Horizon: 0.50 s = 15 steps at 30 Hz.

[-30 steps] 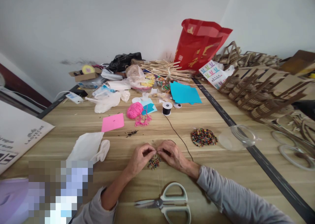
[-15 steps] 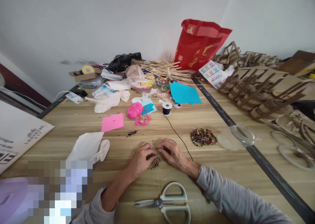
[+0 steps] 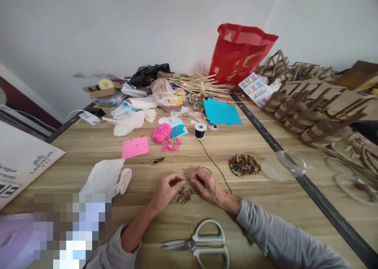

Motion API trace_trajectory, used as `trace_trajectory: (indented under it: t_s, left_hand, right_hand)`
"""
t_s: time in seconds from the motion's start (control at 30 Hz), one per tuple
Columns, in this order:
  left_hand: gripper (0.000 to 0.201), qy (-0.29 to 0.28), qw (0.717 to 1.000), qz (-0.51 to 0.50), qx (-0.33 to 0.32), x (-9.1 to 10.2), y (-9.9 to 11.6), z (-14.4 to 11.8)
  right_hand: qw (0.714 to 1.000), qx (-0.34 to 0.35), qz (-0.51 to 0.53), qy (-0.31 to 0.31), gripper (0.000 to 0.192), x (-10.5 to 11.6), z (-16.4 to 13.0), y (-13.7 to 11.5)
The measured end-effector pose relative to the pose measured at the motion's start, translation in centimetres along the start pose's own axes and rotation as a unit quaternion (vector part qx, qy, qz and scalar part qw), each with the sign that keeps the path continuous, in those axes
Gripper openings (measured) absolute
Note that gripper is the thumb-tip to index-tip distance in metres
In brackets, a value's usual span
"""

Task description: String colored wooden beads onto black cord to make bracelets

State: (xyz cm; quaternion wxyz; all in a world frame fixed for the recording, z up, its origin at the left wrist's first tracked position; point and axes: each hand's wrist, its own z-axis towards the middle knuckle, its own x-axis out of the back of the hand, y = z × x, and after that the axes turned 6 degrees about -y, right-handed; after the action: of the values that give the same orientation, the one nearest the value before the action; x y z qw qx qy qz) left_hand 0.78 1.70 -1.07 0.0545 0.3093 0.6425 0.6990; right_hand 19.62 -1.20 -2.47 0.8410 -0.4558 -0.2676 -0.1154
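Observation:
My right hand (image 3: 207,185) is closed in a pinch on a thin black cord (image 3: 210,155), which runs back to a spool (image 3: 200,130). Opposite it, my left hand (image 3: 167,187) pinches at the short cord end between the two hands. Whether a bead sits in those fingertips is too small to make out. Just below the fingers lies a small heap of coloured beads (image 3: 185,196). Nearer to me, scissors (image 3: 193,244) with pale handles lie flat, blades pointing left. A coiled pile of bead strings (image 3: 244,165) rests to the right of my right hand.
Black cord snippets (image 3: 158,160), pink paper (image 3: 135,147) and pink yarn (image 3: 162,132) lie beyond my left hand. White plastic (image 3: 102,176) is further left. Small woven baskets (image 3: 319,127) and clear tubing (image 3: 291,162) occupy the right. A red bag (image 3: 240,56) stands at the back.
My left hand has come away from the bead heap to the cord at my right fingertips, uncovering more beads. The right hand has barely moved.

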Motion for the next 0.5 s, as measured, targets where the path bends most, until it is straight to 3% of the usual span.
trace_trajectory:
  t_s: [0.2,0.5]
  left_hand:
    - [0.014,0.02,0.995,-0.092,0.032,0.1,-0.47,0.32]
    - [0.017,-0.011,0.989,-0.135,0.054,-0.1,-0.9,0.28]
  right_hand:
    - [1.0,0.005,-0.007,-0.006,0.016,-0.11,-0.09,0.09]
    - [1.0,0.001,0.0,-0.012,0.012,-0.14,-0.2,0.1]
